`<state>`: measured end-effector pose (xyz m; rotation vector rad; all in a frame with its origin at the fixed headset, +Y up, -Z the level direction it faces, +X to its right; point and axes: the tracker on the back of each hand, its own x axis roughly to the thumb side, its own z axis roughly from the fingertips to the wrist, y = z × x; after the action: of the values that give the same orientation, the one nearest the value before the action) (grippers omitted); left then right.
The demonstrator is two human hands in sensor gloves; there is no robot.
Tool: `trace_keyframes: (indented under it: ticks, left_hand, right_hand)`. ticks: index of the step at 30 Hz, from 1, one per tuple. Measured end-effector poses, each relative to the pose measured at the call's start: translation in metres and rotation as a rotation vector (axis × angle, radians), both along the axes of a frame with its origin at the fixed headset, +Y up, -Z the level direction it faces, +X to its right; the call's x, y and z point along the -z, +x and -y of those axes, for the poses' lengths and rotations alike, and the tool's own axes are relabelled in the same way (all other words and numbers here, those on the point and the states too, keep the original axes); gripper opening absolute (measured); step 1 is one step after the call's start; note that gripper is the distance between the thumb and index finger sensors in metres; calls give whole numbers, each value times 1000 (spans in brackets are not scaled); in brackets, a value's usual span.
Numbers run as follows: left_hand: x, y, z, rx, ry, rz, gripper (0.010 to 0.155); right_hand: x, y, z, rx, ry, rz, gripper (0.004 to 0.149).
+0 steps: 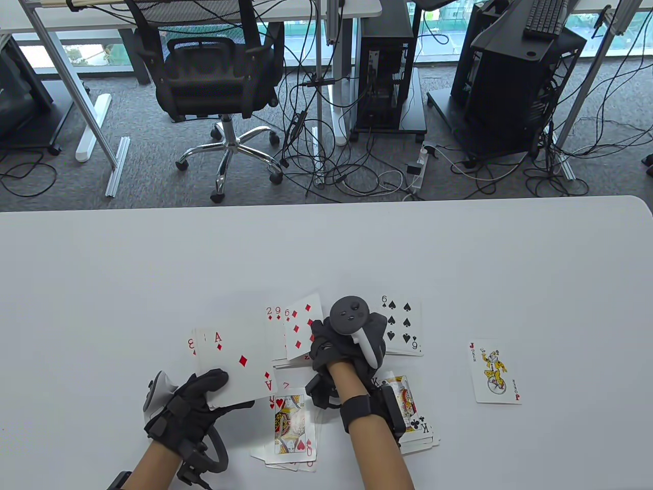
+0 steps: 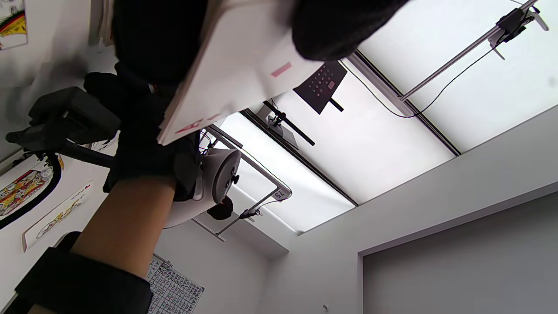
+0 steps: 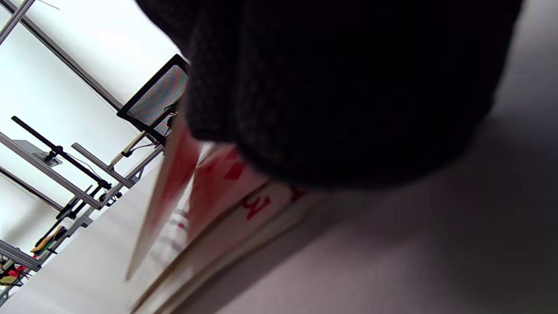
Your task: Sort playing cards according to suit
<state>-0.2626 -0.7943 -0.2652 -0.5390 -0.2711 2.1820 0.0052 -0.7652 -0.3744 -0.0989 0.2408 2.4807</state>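
Note:
My left hand holds a small fan of cards with the ace of diamonds on top and a red 3 behind it. The held cards also show in the left wrist view. My right hand lies palm down on the diamond pile, touching the tilted six of diamonds. In the right wrist view the glove presses on red cards; its grip is hidden. A spade pile topped by the six of spades lies right of that hand.
A heart pile topped by the queen of hearts and a club pile topped by the king of clubs lie near the front edge, by my right forearm. A joker lies alone at the right on the white table.

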Motion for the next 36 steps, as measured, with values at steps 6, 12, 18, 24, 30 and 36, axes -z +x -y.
trace_keyframes:
  ticks: [6, 12, 18, 24, 30, 36]
  left_hand:
    - [0, 0, 0, 0, 0, 3, 57]
    - [0, 0, 0, 1, 4, 5, 57]
    - [0, 0, 0, 4, 2, 7, 57]
    - [0, 1, 1, 13, -8, 5, 57]
    - [-1, 2, 2, 21, -20, 8, 57]
    - [-1, 2, 2, 22, -22, 6, 58]
  right_hand:
    - [3, -26, -1, -392, -27, -86, 58]
    - [4, -36, 2, -527, -49, -110, 62]
    - [1, -25, -12, -436, -75, -113, 63]
    - [-16, -12, -39, -223, 91, -201, 60]
    - [-58, -18, -47, 189, 264, -329, 61]
    - [-91, -38, -39, 369, 216, -463, 80]
